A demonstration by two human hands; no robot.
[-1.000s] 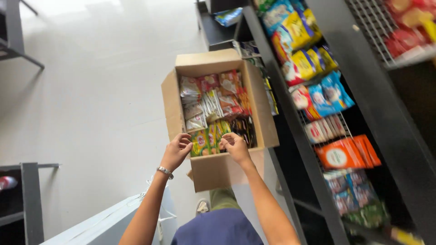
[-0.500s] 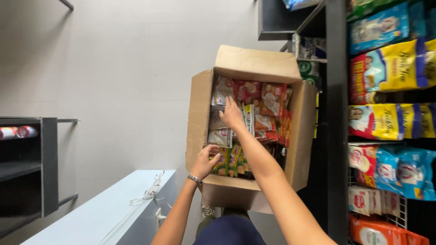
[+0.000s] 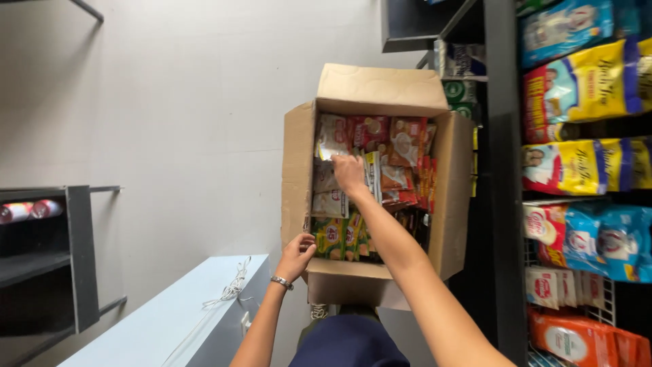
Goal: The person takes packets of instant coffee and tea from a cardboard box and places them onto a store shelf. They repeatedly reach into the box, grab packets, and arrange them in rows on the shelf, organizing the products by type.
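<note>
An open brown cardboard box (image 3: 299,170) stands on the floor below me, packed with several snack packets in red, silver and green. My right hand (image 3: 350,173) reaches deep into the box and rests on the silver and red packets (image 3: 394,146) near its far end; whether it grips one I cannot tell. My left hand (image 3: 297,256), with a bracelet at the wrist, holds the near left corner of the box beside the green packets (image 3: 336,238).
A dark shelf rack (image 3: 502,204) on the right carries yellow, blue, white and orange snack bags (image 3: 584,163). A light blue surface (image 3: 170,319) with a white cord lies at lower left. A dark shelf unit (image 3: 75,258) stands at far left. Grey floor spreads around.
My right hand has moved from the box's near edge forward to the packets at its far end. My left hand stays at the near corner. The view has shifted closer over the box.
</note>
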